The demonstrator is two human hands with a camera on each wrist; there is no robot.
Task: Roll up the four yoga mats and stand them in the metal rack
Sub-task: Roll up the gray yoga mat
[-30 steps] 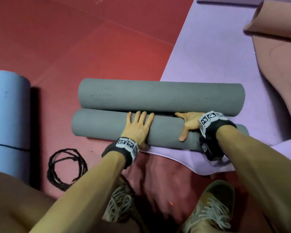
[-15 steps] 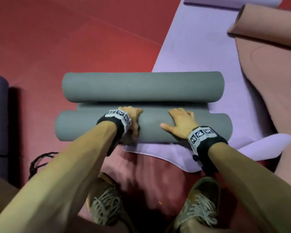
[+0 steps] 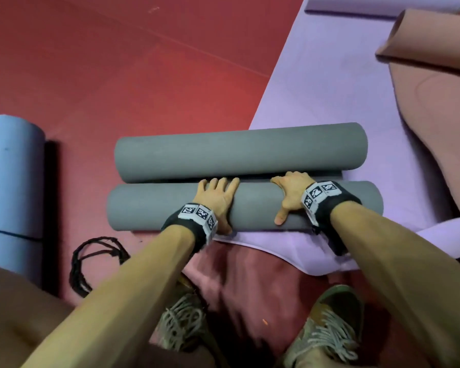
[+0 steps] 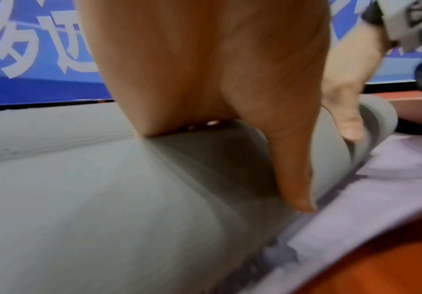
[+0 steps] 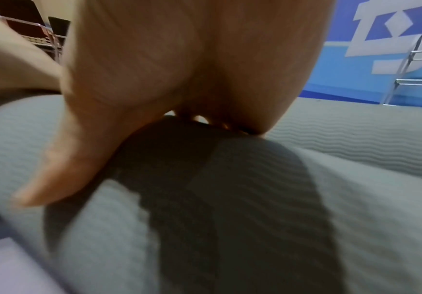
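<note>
**Grey Mat: Two Rolls, Both Hands on the Near Roll**

Red floor (image 3: 117,75): covers the left and upper part of the head view; all mats lie on it. Purple mat (image 3: 329,88): spread flat from the upper right toward the person; its near edge is rumpled and lifted just in front of the shoes. Brown mat (image 3: 436,115): at the right edge, partly unrolled, with a curled end at the top right. Blue mat (image 3: 11,181): rolled, lying at the left edge, well apart from the grey mat.

Grey mat (image 3: 239,152): lies across the near end of the purple mat, its left part over the red floor; it is rolled from both ends into two parallel cylinders; a narrow flat strip shows between them; the far roll and the near roll (image 3: 149,208) lie side by side, almost touching.

Left hand (image 3: 218,200): laid palm-down on top of the near roll; fingers extended and spread toward the gap between the rolls; thumb down the near side; no grasp, only pressing contact. Right hand (image 3: 290,192): laid on the same roll, to the right of the left hand; fingers reach over the crest; thumb points down the near face; likewise flat, nothing clasped.

Metal rack (image 5: 406,69): thin chrome bars visible in the right wrist view against a blue wall, beyond the mats. Black cord (image 3: 96,261): coiled on the floor between the blue mat and the left forearm. Shoes (image 3: 327,330): two laced shoes at the bottom of the head view.
</note>
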